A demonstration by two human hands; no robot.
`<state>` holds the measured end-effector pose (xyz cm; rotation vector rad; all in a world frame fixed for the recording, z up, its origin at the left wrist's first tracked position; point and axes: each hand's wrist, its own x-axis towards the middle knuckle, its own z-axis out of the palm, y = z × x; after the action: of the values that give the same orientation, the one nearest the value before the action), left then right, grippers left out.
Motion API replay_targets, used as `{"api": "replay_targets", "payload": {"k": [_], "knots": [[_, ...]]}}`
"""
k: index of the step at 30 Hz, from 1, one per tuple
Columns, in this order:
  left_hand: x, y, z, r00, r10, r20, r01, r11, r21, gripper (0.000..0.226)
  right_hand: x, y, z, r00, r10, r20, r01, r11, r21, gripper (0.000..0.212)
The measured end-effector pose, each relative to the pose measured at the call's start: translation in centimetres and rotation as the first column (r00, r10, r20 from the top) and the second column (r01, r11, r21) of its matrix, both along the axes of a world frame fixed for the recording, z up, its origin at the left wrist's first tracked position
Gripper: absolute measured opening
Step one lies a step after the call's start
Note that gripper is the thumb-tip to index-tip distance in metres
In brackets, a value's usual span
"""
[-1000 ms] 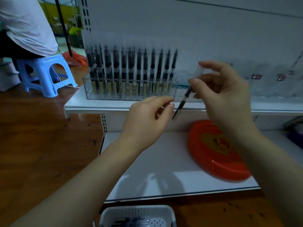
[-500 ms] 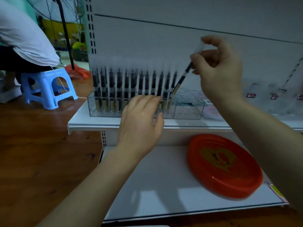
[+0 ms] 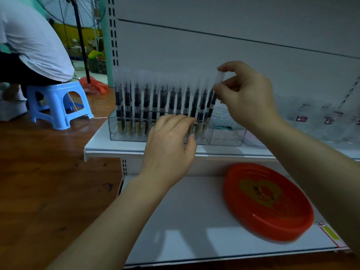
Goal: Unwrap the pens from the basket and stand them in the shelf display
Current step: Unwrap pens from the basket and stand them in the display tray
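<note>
a white metal shop shelf (image 3: 120, 148) stands on a wooden floor, with a red plate (image 3: 266, 201) on the tier below. the step in hand looks like seating one pen: the right hand (image 3: 247, 94) pinches the frosted cap end of a pen (image 3: 213, 98) between thumb and fingers, its lower end dipping into the clear acrylic display box (image 3: 226, 133) at the right end of the filled row. the left hand (image 3: 169, 145) rests with relaxed fingers against the box front, holding nothing. next it probably needs lowering straight into a free slot, then letting go. the pen is slim, dark-barrelled, slightly tilted. no basket is in view.
</note>
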<state>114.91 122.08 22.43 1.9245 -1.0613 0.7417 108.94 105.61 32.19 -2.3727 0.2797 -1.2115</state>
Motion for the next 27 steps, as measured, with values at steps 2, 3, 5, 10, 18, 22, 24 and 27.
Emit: {"api": "replay_targets", "payload": {"k": [2,3,5,10,18,22,24,27], "knots": [[-0.1,0.0,0.1,1.0,-0.001,-0.012,0.001,1.0,-0.006,0.037,0.1,0.0,0.1,0.997,-0.014,-0.078,0.015,1.0,0.011,0.026],[-0.1,0.0,0.1,1.0,-0.001,-0.019,0.001,1.0,-0.008,0.038,0.1,0.0,0.0,0.996,-0.024,-0.089,0.024,1.0,-0.001,0.026],[-0.2,0.1,0.2,1.0,-0.005,-0.03,0.005,1.0,-0.006,0.039,-0.1,0.3,-0.1,0.996,-0.04,-0.084,0.038,0.999,-0.031,0.028],[-0.5,0.7,0.6,0.99,-0.081,-0.117,0.076,0.996,-0.048,0.038,-1.0,0.9,-1.6,0.997,-0.048,-0.056,0.041,0.992,-0.118,0.044],[-2.0,2.4,-1.0,0.954,-0.237,-0.186,0.202,0.961,-0.186,0.024,-3.8,3.4,-6.4,0.99,0.058,0.132,-0.054,0.998,-0.028,0.039],[-2.7,3.5,-3.7,0.926,-0.253,-0.28,0.22,0.965,-0.144,0.021,-5.6,5.7,-11.3,0.988,0.118,0.098,-0.116,0.993,-0.027,0.031],[-2.8,4.2,-5.7,0.913,-0.241,-0.328,0.225,0.971,-0.085,0.021,-6.3,6.4,-14.2,0.989,0.14,0.037,-0.139,0.99,-0.032,0.03],[-2.7,5.3,-9.3,0.891,-0.177,-0.417,0.215,0.976,0.044,0.022,-7.1,7.1,-18.7,0.98,0.184,-0.079,-0.181,0.982,0.042,0.032]]}}
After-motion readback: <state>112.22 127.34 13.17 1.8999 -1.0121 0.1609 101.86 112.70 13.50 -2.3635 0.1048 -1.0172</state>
